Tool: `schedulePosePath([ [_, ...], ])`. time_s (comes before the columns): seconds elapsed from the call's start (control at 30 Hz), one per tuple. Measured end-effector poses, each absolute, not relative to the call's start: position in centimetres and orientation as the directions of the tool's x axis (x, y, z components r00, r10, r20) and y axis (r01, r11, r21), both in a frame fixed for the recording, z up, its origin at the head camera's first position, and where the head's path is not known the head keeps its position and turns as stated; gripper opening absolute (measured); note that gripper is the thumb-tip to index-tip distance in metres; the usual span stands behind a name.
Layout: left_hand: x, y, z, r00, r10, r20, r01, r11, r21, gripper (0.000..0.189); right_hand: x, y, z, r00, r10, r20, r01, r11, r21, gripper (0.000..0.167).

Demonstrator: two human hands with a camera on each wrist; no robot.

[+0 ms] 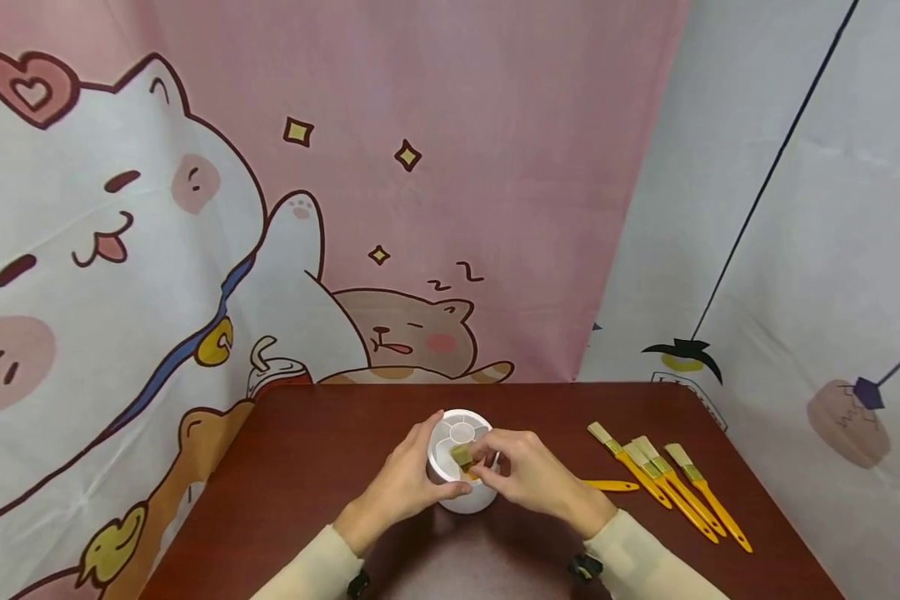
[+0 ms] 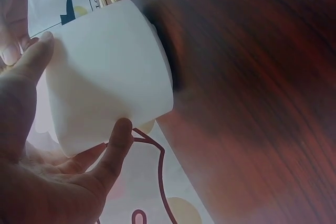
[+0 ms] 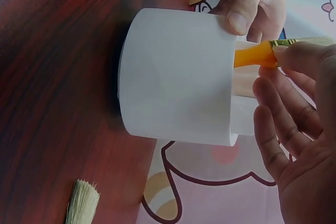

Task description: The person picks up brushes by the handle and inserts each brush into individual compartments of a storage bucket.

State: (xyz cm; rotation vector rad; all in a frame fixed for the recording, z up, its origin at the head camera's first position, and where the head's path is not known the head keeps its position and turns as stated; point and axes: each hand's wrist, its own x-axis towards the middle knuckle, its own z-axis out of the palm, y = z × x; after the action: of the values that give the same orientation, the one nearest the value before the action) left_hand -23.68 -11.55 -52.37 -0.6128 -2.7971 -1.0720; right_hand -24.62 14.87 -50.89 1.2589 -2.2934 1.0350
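While one brush [image 3: 251, 56] is pinched near its ferrule by the right hand [image 1: 525, 468], bristles outward, its handle is held inside the rim of a white divided holder [image 3: 178, 77]. The holder is gripped round its side by the left hand [image 1: 399, 473], thumb at the rim. Four more brushes [image 1: 687, 493] are grouped at the table's [image 1: 330, 442] right, a lone yellow handle [image 1: 611, 486] nearer the right wrist. Cartoon cloth [image 1: 525, 208] is hung behind.
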Motion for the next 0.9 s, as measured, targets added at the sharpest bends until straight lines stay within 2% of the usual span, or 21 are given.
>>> schedulePosePath([
  [0.37, -24.0, -11.9, -52.2, -0.908, 0.354, 0.225, 0.409, 0.629, 0.661, 0.128, -24.4, 14.7, -50.3, -0.56, -0.653, 0.51, -0.827, 0.403, -0.393, 0.022],
  [0.9, -24.2, -11.9, -52.1, -0.909, 0.353, 0.221, 0.404, 0.621, 0.671, 0.126, -23.9, 15.9, -50.5, -0.554, -0.61, 0.566, -0.833, 0.413, -0.369, 0.024],
])
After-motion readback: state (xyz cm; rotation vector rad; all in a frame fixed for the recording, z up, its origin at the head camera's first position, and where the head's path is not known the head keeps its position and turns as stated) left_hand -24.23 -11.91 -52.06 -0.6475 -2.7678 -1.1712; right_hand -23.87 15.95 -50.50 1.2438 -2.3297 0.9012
